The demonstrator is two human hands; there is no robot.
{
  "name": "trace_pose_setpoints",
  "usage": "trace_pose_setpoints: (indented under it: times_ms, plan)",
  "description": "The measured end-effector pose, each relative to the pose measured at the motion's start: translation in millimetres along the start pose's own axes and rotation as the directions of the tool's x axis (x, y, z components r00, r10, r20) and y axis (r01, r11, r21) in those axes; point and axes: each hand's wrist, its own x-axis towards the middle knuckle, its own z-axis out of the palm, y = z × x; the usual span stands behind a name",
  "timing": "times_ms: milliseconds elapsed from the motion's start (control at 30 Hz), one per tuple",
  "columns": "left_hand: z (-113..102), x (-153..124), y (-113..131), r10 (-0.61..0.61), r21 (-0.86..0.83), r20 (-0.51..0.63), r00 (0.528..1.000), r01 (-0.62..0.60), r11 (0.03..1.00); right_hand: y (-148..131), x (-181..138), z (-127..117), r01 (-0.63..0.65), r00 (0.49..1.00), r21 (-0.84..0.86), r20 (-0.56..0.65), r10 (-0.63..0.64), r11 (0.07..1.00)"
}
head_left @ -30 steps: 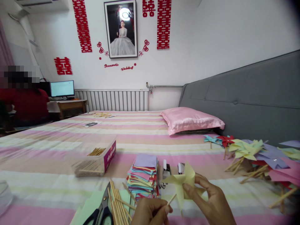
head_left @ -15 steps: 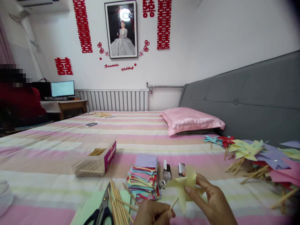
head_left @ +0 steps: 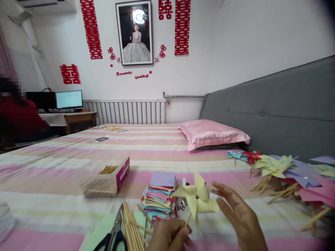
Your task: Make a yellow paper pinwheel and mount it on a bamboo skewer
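Note:
A pale yellow paper pinwheel (head_left: 201, 202) stands upright on a thin wooden stick, with a dark pin at its centre. My left hand (head_left: 170, 235) pinches that stick below the blades. To the right, my right hand (head_left: 238, 212) is off the paper, its fingers apart and nothing between them. Behind the pinwheel lie small shiny metal pieces (head_left: 182, 204), partly covered by a blade. A stack of coloured paper squares (head_left: 160, 195) is just beyond my left hand. Scissors (head_left: 116, 226) and a bundle of wooden sticks (head_left: 131, 226) rest on green paper (head_left: 102, 226).
A clear plastic box (head_left: 104, 181) holds sticks at the left. Finished pinwheels (head_left: 277, 167) lie in a heap along the right, near the grey headboard (head_left: 288, 104). A pink pillow (head_left: 213, 134) is farther back. A person in red (head_left: 21, 116) sits at the far left.
My right hand has let go of the pinwheel blades and moved slightly right, fingers opening. The pinwheel now faces me with its blades spread; my left hand still grips the stick.

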Motion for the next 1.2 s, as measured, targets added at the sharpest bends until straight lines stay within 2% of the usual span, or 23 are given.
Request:
trace_pose_setpoints:
  times_ms: [67,133,200,300,567,733,833,933,1067,1200]
  plan:
    - [-1.6,-0.8,4.3,0.007,-0.044,-0.089,0.996,-0.011,0.999,0.0,2.3,0.5,-0.053,0.984,0.106,-0.165,0.07,0.993]
    - [-2.2,-1.9,7.7,0.008,-0.102,-0.169,0.986,-0.026,0.994,3.3,5.5,0.4,-0.089,0.945,0.192,-0.295,0.144,0.977]
    - [-1.8,-2.6,9.3,0.007,-0.153,-0.215,0.977,-0.041,0.987,9.2,8.5,-0.1,-0.084,0.919,0.207,-0.362,0.156,0.975]
    - [-0.8,-2.8,9.5,0.011,-0.177,-0.24,0.971,-0.054,0.983,18.8,11.0,-0.4,-0.057,0.914,0.126,-0.392,0.103,0.99]
    - [0.9,-1.0,9.5,0.114,-0.042,-0.201,0.973,-0.125,0.991,30.3,1.4,6.1,0.018,0.932,-0.116,-0.357,-0.058,0.993]
    - [13.2,-0.6,8.1,0.165,0.051,-0.252,0.954,-0.158,0.986,36.3,-17.2,16.7,0.085,0.955,-0.274,-0.252,-0.157,0.958]
    - [24.9,-4.5,0.7,0.246,0.094,-0.298,0.922,-0.229,0.969,41.6,-27.1,22.7,0.115,0.967,-0.349,-0.174,-0.185,0.93]
    - [34.1,-14.3,-14.4,0.269,0.113,-0.387,0.882,-0.244,0.963,46.9,-35.8,23.3,0.1,0.978,-0.423,-0.124,-0.166,0.901]
    - [35.8,-31.6,-35.9,0.284,0.143,-0.503,0.816,-0.246,0.959,51.5,-50.5,17.0,0.043,0.989,-0.5,-0.102,-0.109,0.865]
    - [35.3,-44.0,-46.2,0.298,0.168,-0.565,0.77,-0.246,0.955,49.3,-69.5,10.6,0.027,0.995,-0.549,-0.063,-0.074,0.835]
